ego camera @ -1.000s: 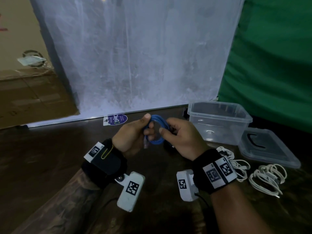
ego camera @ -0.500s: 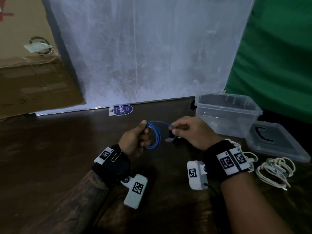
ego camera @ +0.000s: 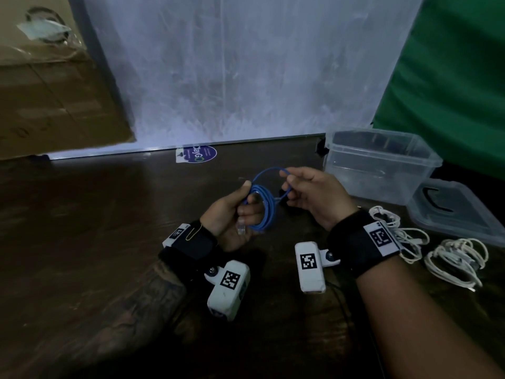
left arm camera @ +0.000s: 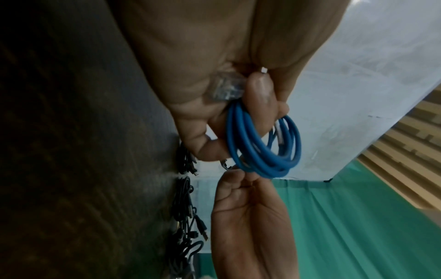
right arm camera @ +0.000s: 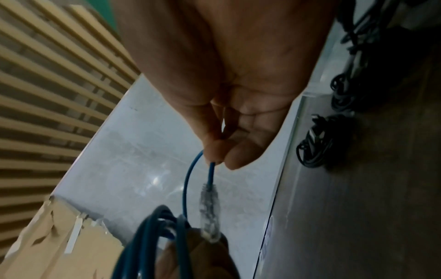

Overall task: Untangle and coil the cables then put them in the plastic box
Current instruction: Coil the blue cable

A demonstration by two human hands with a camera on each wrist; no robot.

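Blue cable point(ego camera: 261, 206) coiled in left hand point(ego camera: 229, 217), right hand point(ego camera: 314, 195) pinching end

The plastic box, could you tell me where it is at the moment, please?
In the head view the plastic box stands open at the table's far right, beyond the right hand, with its lid lying just to its right.

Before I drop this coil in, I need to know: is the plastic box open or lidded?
Open: the plastic box has no lid on; its lid lies flat beside it.
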